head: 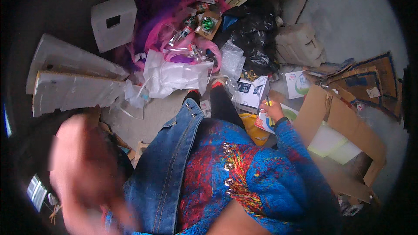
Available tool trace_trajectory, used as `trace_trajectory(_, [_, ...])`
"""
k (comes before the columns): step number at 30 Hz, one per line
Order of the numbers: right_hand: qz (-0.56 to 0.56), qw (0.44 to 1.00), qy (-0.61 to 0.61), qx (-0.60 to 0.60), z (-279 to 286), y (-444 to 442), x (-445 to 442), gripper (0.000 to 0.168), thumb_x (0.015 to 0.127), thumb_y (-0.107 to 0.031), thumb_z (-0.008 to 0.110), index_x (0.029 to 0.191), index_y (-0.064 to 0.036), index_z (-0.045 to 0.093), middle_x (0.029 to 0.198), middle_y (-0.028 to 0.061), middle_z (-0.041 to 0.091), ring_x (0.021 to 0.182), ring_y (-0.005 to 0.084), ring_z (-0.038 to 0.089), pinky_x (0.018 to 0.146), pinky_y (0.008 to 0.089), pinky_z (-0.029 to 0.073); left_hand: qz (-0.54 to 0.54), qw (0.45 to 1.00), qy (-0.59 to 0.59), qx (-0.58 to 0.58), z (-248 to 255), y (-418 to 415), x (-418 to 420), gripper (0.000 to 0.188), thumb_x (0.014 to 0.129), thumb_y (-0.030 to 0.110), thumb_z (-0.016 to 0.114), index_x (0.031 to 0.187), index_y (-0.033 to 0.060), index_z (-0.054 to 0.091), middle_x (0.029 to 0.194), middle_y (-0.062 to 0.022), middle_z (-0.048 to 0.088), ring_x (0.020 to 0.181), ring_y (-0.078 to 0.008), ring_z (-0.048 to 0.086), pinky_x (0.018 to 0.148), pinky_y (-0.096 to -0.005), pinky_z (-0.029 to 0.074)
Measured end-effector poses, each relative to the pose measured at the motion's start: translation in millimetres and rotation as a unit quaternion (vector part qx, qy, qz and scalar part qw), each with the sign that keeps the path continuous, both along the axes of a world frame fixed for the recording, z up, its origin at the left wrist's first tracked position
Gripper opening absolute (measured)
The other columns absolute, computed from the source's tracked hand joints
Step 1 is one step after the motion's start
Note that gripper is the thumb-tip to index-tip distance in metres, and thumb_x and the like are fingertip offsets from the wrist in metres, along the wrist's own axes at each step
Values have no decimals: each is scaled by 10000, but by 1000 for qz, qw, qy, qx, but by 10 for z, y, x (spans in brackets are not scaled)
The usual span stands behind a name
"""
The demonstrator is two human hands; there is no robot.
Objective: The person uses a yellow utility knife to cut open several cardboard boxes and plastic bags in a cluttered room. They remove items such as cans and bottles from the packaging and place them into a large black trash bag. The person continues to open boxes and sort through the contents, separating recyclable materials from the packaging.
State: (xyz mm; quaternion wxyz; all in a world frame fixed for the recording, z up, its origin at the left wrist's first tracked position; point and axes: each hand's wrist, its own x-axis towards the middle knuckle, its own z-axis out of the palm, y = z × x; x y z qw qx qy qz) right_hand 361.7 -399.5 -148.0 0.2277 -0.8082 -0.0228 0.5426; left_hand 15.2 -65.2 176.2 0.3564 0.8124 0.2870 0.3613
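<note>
My left hand (86, 160) is raised close to the camera at the left and badly blurred, so its fingers and anything in them cannot be made out. Farther down on the right, my right hand (273, 111) grips a slim tool with black and yellow parts (268, 102), perhaps a cutter. Just beneath that hand lies a printed white carton (287, 112) with a green curve. A yellow bag (253, 129) shows beside it. Next to my feet stands another white printed carton (253, 93).
Ahead, a pink bag (214, 47) holds plastic bottles, partly behind a white plastic bag (178, 75). A black plastic bag (258, 45) lies beside it. White foam panels (78, 89) stand left. An open cardboard box (352, 127) and flattened cardboard (362, 81) lie right.
</note>
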Motion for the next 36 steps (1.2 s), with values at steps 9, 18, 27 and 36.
trace_trajectory(9, [20,999,33,18,-340,79,29,243,779,-186,660,965,-54,574,775,27,644,601,96,603,488,211,429,-380,895,205,-115,826,417,466,228,714,214,632,900,125,535,795,-65,556,665,-195,522,530,-315,431])
trace_trajectory(18, [96,994,27,50,-507,836,-5,318,775,-162,682,1009,30,586,743,45,636,583,119,603,548,256,478,-369,884,172,-230,641,659,600,250,673,244,659,850,127,528,776,-49,526,667,-197,503,520,-313,433])
trace_trajectory(27, [91,993,48,56,-501,990,-228,279,778,-143,681,988,19,593,752,42,628,563,110,585,523,261,472,-346,893,233,-170,544,794,184,280,782,228,621,1018,118,518,948,-100,551,849,-266,551,688,-410,473])
trace_trajectory(36, [108,994,17,2,-947,874,48,276,771,-142,661,978,30,603,706,80,632,554,144,608,500,272,481,-266,958,45,-97,-618,692,821,332,788,59,624,1107,37,535,954,-110,583,852,-205,574,744,-339,481])
